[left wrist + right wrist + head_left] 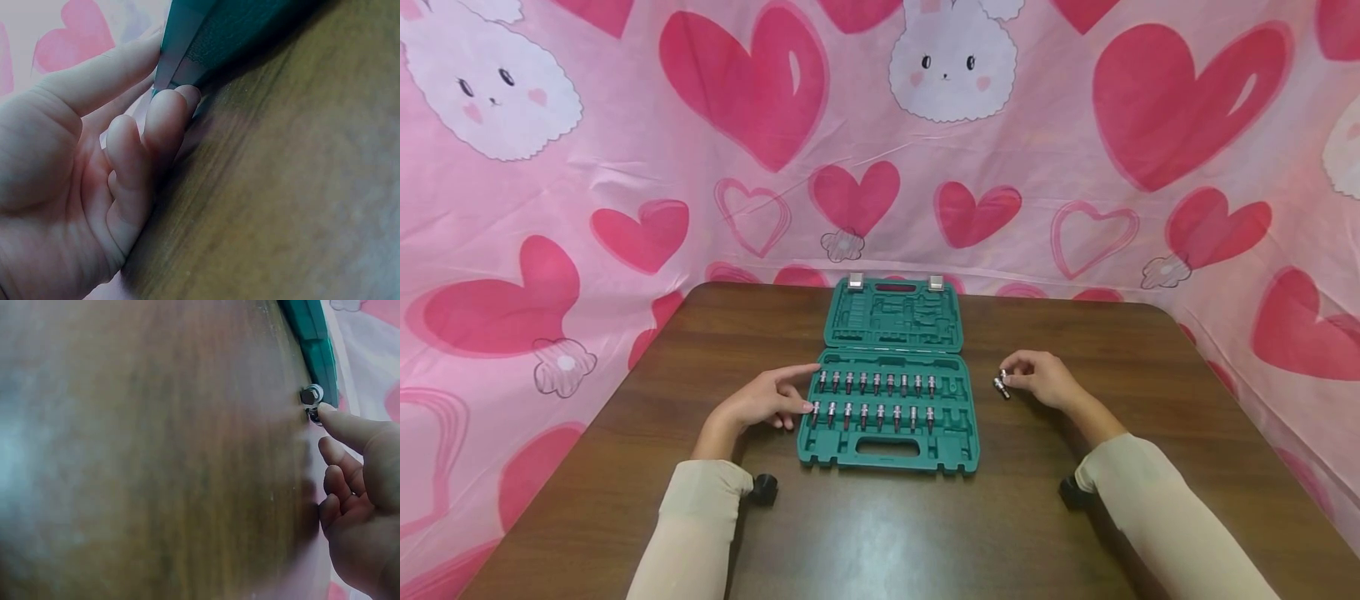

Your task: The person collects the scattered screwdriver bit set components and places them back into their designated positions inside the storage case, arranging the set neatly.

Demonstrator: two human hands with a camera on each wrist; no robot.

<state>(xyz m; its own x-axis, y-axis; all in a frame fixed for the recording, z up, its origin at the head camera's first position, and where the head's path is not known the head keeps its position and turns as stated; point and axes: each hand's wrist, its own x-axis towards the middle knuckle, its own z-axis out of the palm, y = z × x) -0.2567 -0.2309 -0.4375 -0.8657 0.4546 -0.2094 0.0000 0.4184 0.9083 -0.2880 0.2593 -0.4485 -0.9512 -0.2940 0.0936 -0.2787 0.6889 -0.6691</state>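
A green plastic case (827, 442) lies unfolded on the table, with two rows of silver bit sockets (877, 414) in its near half. My left hand (767, 398) rests at the case's left side, forefinger and thumb stretched to its edge. In the left wrist view its other fingers bend beside the case wall (187, 56). Right of the case, my right hand (1041, 379) pinches a small metal bit socket (1003, 374) between thumb and forefinger. Another bit socket (1002, 388) is close under those fingertips. The right thumb partly hides the metal pieces in the right wrist view.
The case's lid (893, 317), with molded hollows and two metal latches (936, 283), lies back toward the far table edge. A brown wooden table (880, 533) spreads around the case. Pink cloth (880, 142) with hearts and rabbits hangs behind and at both sides.
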